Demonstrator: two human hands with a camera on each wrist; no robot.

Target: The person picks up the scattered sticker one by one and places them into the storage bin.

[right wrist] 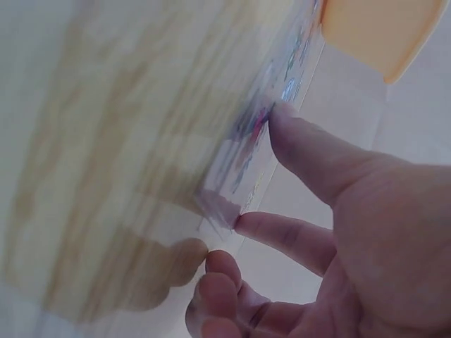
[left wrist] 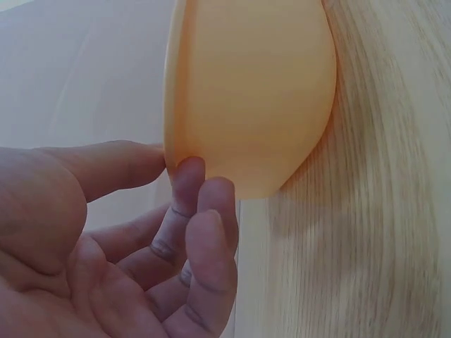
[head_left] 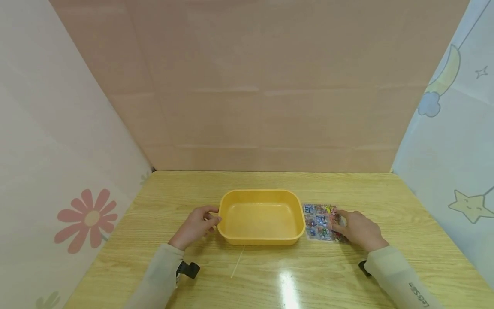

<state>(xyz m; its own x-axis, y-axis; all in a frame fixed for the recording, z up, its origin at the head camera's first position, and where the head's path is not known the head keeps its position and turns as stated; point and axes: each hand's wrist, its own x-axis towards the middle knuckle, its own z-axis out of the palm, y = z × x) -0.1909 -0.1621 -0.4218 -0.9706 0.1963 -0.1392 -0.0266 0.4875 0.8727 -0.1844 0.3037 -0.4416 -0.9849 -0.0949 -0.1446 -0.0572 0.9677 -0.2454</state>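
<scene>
A yellow plastic tub (head_left: 262, 241) stands on the wooden table. My left hand (head_left: 196, 226) pinches its left end, thumb at the rim and bent fingers against the outer wall, as the left wrist view shows. Just right of the tub lies a flat, clear compartment box (head_left: 321, 222) with small colourful pieces in its sections. My right hand (head_left: 359, 229) holds the right end of the box between thumb and forefinger. Seen from the right wrist, the thumb (right wrist: 310, 151) presses on the box and the forefinger (right wrist: 282, 236) meets its corner; the other fingers are curled close beside it.
A thin pale strip (head_left: 237, 262) lies on the table in front of the tub. Behind the table rises a beige covered wall (head_left: 258, 107). Patterned white panels stand at left (head_left: 46, 150) and right (head_left: 444, 159).
</scene>
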